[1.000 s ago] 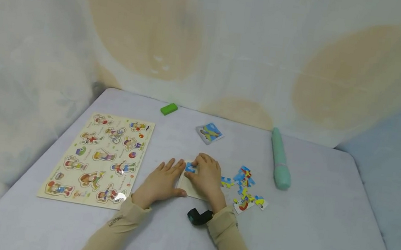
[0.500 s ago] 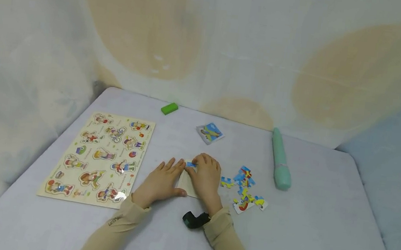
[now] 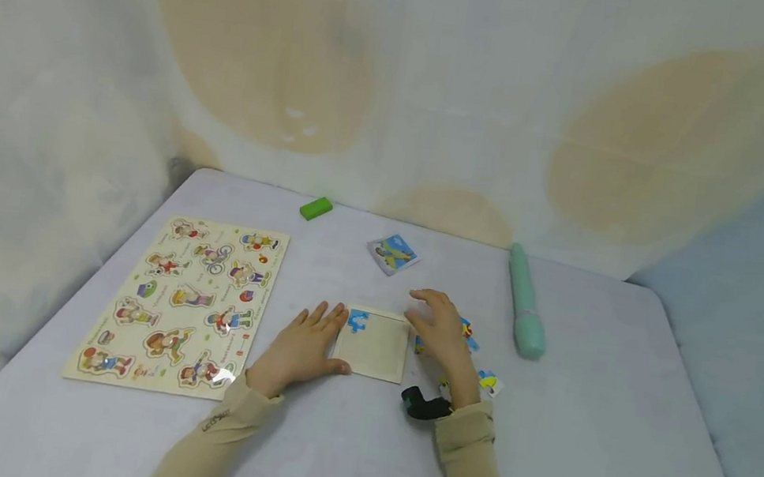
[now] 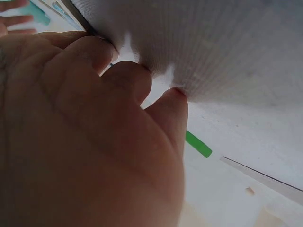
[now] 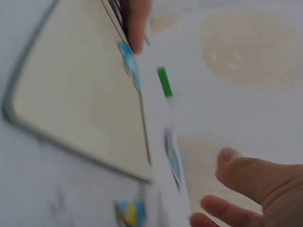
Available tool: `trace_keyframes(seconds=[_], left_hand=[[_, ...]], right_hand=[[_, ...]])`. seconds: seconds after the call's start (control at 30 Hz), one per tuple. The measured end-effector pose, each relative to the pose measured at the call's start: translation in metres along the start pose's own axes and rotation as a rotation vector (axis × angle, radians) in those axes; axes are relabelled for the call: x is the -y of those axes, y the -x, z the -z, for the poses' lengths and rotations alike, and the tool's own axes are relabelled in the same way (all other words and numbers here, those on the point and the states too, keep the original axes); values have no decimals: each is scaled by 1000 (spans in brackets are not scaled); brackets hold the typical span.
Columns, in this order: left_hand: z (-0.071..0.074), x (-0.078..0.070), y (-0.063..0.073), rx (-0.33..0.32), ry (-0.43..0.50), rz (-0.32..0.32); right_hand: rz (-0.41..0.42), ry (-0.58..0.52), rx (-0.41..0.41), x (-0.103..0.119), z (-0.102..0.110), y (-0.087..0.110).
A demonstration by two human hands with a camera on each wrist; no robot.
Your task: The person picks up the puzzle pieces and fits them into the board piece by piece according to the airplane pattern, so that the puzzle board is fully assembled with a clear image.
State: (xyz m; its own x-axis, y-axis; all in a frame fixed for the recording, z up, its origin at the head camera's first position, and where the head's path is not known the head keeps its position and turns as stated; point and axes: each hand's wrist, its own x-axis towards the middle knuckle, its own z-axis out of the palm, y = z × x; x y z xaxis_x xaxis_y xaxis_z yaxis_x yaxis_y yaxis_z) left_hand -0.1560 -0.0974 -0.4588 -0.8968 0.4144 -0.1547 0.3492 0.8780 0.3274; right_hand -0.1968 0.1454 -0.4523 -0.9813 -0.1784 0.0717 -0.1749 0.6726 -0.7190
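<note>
A small square wooden puzzle tray (image 3: 377, 351) lies on the table, a blue jigsaw piece (image 3: 357, 321) sitting in its far left corner. My left hand (image 3: 297, 349) rests beside the tray's left side, fingers extended and thumb near the front corner. Just right of the tray, my right hand (image 3: 444, 340) is over the loose jigsaw pieces (image 3: 489, 382) and partly covers them. In the right wrist view its thumb (image 5: 246, 172) and fingers are apart, with nothing between them. The left wrist view shows the left hand's fingers touching the table.
A large picture board (image 3: 176, 309) lies at the left. Towards the back are a green block (image 3: 316, 208) and a small picture card (image 3: 392, 254). A mint-green, club-shaped object (image 3: 527, 308) lies at the right. Fabric walls stand around the table.
My right hand has left the blue piece in the tray's corner and moved right to the loose pieces. The left hand has stayed by the tray.
</note>
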Motion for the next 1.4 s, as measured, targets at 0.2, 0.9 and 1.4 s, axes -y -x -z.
trace_keyframes(seconds=[0.2,0.9,1.4], left_hand=[[2,2,-1,20,-10,9],[3,-4,5,15,19,28],[2,-1,0,18,4,14]], right_hand=[[-136,96,104,-21,42,15],[-243,-17,16,-24,42,15],[-263,-347,18,21,-34,-1]])
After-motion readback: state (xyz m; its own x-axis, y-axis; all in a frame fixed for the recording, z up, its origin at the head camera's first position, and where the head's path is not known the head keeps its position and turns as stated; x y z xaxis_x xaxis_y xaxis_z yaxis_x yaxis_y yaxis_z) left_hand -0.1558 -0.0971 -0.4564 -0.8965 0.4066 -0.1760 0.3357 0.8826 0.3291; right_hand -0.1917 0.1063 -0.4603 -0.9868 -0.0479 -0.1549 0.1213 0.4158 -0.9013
